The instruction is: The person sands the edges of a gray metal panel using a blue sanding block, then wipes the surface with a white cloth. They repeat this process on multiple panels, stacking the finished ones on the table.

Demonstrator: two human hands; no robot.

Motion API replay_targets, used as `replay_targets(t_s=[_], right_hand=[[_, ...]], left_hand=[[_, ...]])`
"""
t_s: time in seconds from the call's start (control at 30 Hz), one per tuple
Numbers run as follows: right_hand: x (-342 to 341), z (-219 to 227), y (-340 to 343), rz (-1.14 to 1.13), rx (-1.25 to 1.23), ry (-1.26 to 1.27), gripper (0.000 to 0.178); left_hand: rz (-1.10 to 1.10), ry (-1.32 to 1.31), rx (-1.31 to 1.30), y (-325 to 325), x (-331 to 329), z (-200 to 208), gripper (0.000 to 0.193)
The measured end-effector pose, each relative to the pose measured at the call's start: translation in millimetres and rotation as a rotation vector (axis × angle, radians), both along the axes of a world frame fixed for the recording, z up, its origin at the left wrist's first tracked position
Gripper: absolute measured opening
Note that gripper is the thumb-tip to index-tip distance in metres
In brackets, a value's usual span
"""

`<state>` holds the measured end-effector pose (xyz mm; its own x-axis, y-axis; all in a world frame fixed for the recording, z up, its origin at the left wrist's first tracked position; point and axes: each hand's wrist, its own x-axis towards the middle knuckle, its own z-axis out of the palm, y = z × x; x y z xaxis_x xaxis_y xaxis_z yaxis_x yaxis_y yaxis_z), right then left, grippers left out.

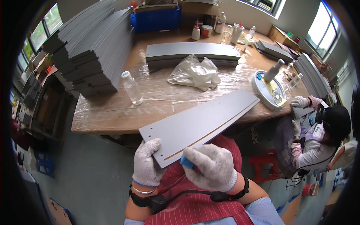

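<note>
A long grey board (198, 122) slants across in front of me, its far end over the table edge. It has a few dark holes near the close end and a narrow yellowish-brown groove along the edge facing me. My left hand (147, 162), in a whitish work glove, grips the board's near left corner. My right hand (212, 167), gloved too, pinches a small blue piece (186, 162) against or just beside the board's near edge; whether it touches is unclear. Its exact kind is hidden by the fingers.
The plastic-covered table (101, 112) bears a clear bottle (132, 88), a crumpled pale cloth (195, 73), stacked grey boards (193, 50) and a round tub (258, 88). A tall board pile (93, 56) rises at left. Another person (311, 131) works at right near a red stool (264, 165).
</note>
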<state>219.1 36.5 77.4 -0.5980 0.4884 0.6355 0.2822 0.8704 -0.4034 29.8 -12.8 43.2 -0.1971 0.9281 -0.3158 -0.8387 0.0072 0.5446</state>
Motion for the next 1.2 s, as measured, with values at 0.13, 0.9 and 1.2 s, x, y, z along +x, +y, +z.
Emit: replay_targets(t_s=[0.13,0.9,1.2], right_hand=[[12.7,-13.2,19.2,-0.13,0.03,0.1,0.047],[141.7,-88.7,172.3,-0.866,-0.001,0.216,0.034],[79.5,-76.4,127.3,-0.384,-0.155,0.229,0.044]], left_hand=[[0.052,-0.004,-0.06,3.1,-4.1,-7.8,0.04],[0.081,0.005,-0.348,13.7,-68.0,-64.1,0.052],[0.146,0.038,-0.427,26.3,-66.1,-58.1,0.052]])
